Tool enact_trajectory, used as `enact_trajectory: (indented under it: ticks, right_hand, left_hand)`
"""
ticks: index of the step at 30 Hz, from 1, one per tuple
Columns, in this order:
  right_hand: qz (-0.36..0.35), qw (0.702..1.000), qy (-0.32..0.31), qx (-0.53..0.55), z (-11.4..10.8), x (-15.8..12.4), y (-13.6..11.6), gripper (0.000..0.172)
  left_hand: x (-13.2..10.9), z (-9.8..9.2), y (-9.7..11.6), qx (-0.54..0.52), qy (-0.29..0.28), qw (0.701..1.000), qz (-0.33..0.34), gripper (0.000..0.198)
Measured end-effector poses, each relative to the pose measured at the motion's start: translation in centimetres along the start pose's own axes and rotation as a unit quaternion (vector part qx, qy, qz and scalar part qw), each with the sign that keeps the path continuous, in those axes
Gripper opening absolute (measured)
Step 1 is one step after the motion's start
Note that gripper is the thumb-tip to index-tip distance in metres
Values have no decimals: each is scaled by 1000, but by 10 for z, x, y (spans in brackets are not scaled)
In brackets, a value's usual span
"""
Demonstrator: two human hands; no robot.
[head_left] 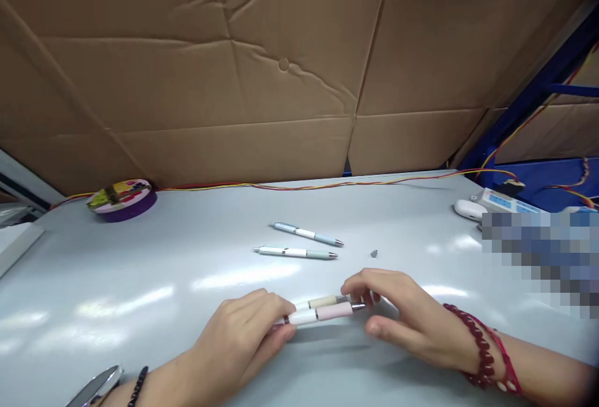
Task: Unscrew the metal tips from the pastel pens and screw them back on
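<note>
Pink-gripped pen (334,312) and cream-gripped pen (322,302) lie side by side, pinched in the left hand (246,329) between thumb and fingers, their tips towards the right hand (407,313). That one is half open, fingers curved about the tips; whether it touches them I cannot tell. For good control, the left pinch should sit firm behind the grips, with the right fingertips light on one tip at a time. Beyond the right hand rests a small metal cone (374,254), easily knocked. Ahead of the left are a green-gripped pen (296,252) and blue-gripped pen (306,233); no brand or writing is legible.
</note>
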State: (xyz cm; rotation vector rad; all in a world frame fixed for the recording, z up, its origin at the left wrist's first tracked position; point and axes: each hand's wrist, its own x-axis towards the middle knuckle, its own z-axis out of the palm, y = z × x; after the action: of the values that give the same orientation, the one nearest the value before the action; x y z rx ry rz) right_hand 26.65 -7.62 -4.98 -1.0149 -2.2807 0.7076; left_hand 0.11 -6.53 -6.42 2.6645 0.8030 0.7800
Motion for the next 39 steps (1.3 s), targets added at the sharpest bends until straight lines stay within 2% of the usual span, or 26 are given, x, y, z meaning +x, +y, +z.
enact_trajectory:
  ticks: [3,7,10,13,16,17,20,24,26,33,37,39]
  right_hand:
    - [20,999,-15,-24,1,0,1,41]
    - [26,999,13,-33,2,-1,2,18]
    - [2,998,49,-41,3,-2,3,10]
    - [-16,997,66,-46,2,-2,4,11]
    - [-17,998,51,-42,1,-2,2,31]
    - [-15,998,39,-40,1,-1,2,32]
    - [-7,999,26,-40,2,-1,1,24]
    - [-11,997,59,-40,3,-2,3,12]
    - [-24,996,73,-37,3,-2,4,11]
    - [-52,996,70,-35,3,0,5,28]
    - [-50,998,47,-17,8,1,-2,39]
    - [-40,998,41,-3,11,2,-7,42]
  left_hand:
    - [0,1,-2,19,0,1000,6,22]
    - [1,1,-6,46,4,999,10,26]
    - [3,1,-9,49,4,999,10,28]
    - [5,1,-10,50,7,999,15,30]
    - [5,1,-9,52,9,998,26,29]
    - [5,1,-9,52,9,998,30,28]
    - [4,1,-9,57,11,998,30,30]
    - [5,1,-10,66,13,998,14,34]
    - [6,1,-10,69,11,997,11,35]
    - [7,0,-9,74,13,997,34,30]
    - [8,2,-5,85,6,992,93,18]
    - [9,4,-1,106,2,985,135,24]
